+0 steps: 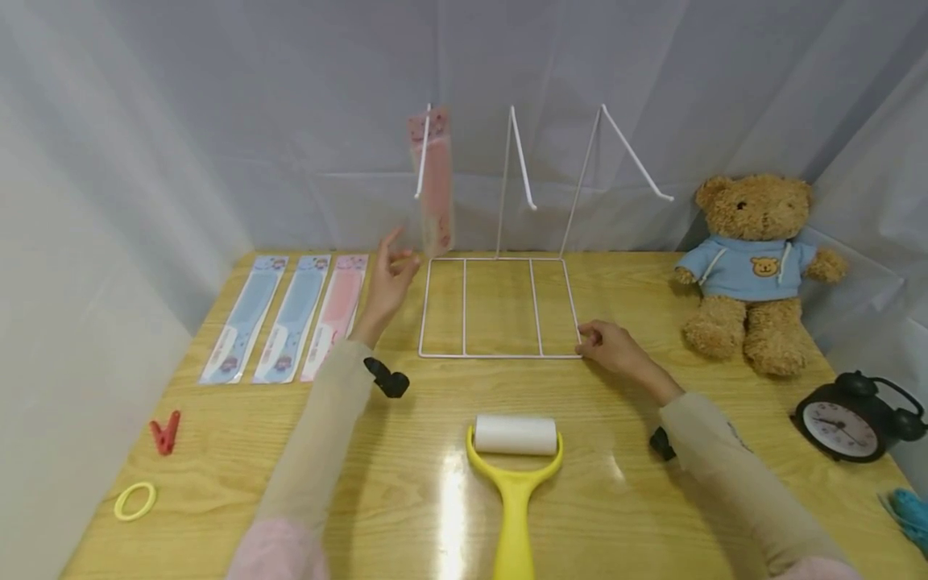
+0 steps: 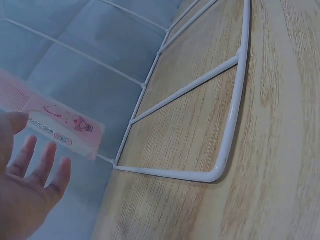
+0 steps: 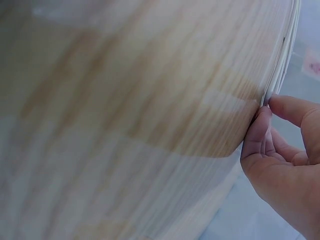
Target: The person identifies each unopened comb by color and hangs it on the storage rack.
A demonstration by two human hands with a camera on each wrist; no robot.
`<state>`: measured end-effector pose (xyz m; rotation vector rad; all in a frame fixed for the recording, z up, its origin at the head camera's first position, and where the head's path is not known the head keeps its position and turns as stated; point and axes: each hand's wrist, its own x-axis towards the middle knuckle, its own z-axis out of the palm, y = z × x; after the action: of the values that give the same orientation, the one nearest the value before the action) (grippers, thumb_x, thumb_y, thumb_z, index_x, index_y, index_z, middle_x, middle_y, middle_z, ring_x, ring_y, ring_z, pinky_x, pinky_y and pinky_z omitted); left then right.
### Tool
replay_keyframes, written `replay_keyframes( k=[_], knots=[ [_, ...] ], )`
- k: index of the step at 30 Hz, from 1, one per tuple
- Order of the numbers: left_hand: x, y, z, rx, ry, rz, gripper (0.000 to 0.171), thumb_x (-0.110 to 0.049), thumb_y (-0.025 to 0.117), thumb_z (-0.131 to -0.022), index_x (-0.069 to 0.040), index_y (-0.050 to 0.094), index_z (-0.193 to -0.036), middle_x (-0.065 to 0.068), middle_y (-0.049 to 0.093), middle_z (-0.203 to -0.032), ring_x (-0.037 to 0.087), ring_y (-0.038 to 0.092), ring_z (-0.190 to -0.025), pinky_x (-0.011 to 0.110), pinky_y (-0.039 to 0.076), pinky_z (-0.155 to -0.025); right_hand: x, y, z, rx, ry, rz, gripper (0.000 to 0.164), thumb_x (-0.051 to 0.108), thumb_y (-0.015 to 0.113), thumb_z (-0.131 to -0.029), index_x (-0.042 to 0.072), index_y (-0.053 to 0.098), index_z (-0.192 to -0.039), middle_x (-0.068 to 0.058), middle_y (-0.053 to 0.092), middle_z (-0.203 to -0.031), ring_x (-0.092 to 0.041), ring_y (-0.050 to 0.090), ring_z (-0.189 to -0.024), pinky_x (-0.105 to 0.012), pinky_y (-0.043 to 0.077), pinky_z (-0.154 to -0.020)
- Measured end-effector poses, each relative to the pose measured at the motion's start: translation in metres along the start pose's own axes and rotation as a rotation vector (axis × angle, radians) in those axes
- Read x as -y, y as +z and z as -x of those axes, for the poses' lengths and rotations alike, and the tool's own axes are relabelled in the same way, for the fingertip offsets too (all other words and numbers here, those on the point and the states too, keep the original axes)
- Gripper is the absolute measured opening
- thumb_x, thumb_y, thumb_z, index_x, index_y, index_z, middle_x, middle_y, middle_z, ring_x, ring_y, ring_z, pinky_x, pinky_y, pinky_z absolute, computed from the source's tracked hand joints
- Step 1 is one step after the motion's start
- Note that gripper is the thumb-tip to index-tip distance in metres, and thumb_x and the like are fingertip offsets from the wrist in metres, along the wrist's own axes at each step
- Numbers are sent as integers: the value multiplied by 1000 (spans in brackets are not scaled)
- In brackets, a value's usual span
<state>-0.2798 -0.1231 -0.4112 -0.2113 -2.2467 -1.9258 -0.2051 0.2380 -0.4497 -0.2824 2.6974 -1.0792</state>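
Note:
A white wire rack [image 1: 500,355] with three upright hooks stands at the back middle of the table. From its left hook hangs a pink comb in a clear packet [image 1: 437,189], its printed lower end also visible in the left wrist view. My left hand [image 1: 391,278] is beside that packet's lower end, fingers spread and relaxed, holding nothing. At the rack's front right corner, my right hand [image 1: 612,346] pinches the wire between thumb and fingers; the right wrist view shows the fingertips [image 3: 265,112] on the wire.
Two blue packaged combs [image 1: 242,322] and a pink packaged comb [image 1: 337,314] lie at left. Nearer are a red clip [image 1: 166,433] and yellow ring [image 1: 135,501]. A yellow-handled lint roller [image 1: 515,483] lies in front; a teddy bear [image 1: 757,270] and black alarm clock [image 1: 844,423] are at right.

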Motion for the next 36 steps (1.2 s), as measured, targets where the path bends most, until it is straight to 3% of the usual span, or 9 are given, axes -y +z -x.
replay_keyframes(
  k=[3,8,12,17,23,31,36],
  knots=[
    [1,-3,4,29,-35,-6,46,-5,51,-97,-4,40,-141,27,50,-123,40,53,-109,56,46,-93,-1,0,-1,-4,-11,-11,42,9,60,-92,-16,49,-125,-12,57,-84,-20,51,-76,-31,44,-68],
    [-1,-10,15,70,-80,-1,36,-7,50,-98,2,49,-133,27,49,-129,42,49,-116,55,44,-98,-4,0,-1,-25,-58,-43,42,14,62,-91,-14,52,-121,-10,56,-82,-19,52,-74,-30,45,-67],
    [0,-16,26,53,-113,-12,36,-10,51,-98,1,51,-132,26,51,-129,38,51,-116,50,46,-98,-1,0,-2,-3,-13,-8,42,9,60,-92,-15,50,-125,-12,56,-84,-21,52,-76,-33,45,-69],
    [8,-24,38,31,-139,-56,37,-16,52,-98,-2,52,-132,23,54,-126,29,54,-112,45,48,-97,-2,-1,-2,-8,-18,-7,42,8,60,-91,-15,49,-125,-11,56,-84,-20,50,-75,-31,44,-68],
    [11,-33,48,48,-141,-138,38,-16,53,-98,-1,51,-133,22,54,-127,33,51,-115,46,45,-99,-1,0,-1,-2,-3,-18,42,9,59,-92,-14,49,-126,-11,56,-86,-20,51,-78,-32,45,-70],
    [16,-55,63,123,-164,-266,42,-19,52,-99,-3,48,-137,21,49,-135,35,47,-121,49,42,-101,-2,0,-1,-2,-10,-25,42,8,60,-92,-15,49,-125,-11,55,-83,-19,49,-74,-31,43,-66],
    [20,-72,70,113,-135,-316,44,-22,52,-98,-2,47,-137,23,48,-135,37,47,-121,51,39,-103,-3,0,-1,-2,-8,-21,42,8,60,-92,-15,49,-125,-10,55,-83,-18,49,-74,-30,43,-66]
  ],
)
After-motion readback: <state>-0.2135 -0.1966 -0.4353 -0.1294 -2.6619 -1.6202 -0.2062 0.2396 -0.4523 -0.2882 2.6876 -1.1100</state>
